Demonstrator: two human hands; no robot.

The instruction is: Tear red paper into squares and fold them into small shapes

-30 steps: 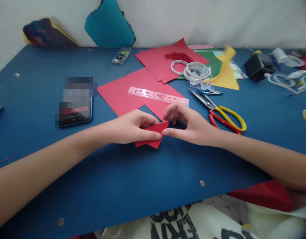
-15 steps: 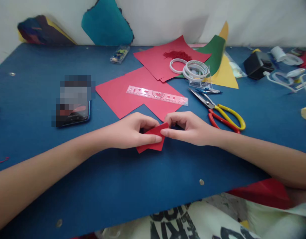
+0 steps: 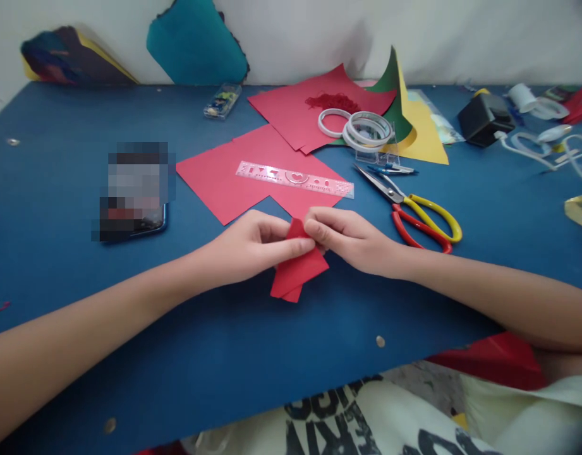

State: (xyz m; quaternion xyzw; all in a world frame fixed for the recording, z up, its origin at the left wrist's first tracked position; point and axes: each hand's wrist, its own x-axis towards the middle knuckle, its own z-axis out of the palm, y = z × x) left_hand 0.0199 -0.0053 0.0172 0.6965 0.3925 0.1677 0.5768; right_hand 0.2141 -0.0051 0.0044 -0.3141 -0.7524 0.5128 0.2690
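Note:
A small folded piece of red paper (image 3: 297, 272) is held between both hands above the blue table. My left hand (image 3: 253, 246) is closed on its left side, thumb across the front. My right hand (image 3: 345, 240) pinches the paper's upper right part; its fingertips behind the paper are partly hidden. Just beyond the hands lie larger sheets of red paper (image 3: 215, 170), with a clear plastic ruler (image 3: 295, 179) across them. Scissors (image 3: 426, 218) with one red and one yellow handle lie partly open to the right of my right hand.
Rolls of tape (image 3: 368, 129) and a blue compass-like tool (image 3: 392, 170) are behind the scissors. A phone (image 3: 134, 196) lies at the left on the blue table (image 3: 215, 360). Green paper (image 3: 399, 120), yellow paper (image 3: 430, 136) and a black box (image 3: 485, 119) with a white cable stand at back right.
The folded red paper has been turned in the hands, so its wider end now points down toward me. My right hand has shifted its pinch. The view has moved slightly right.

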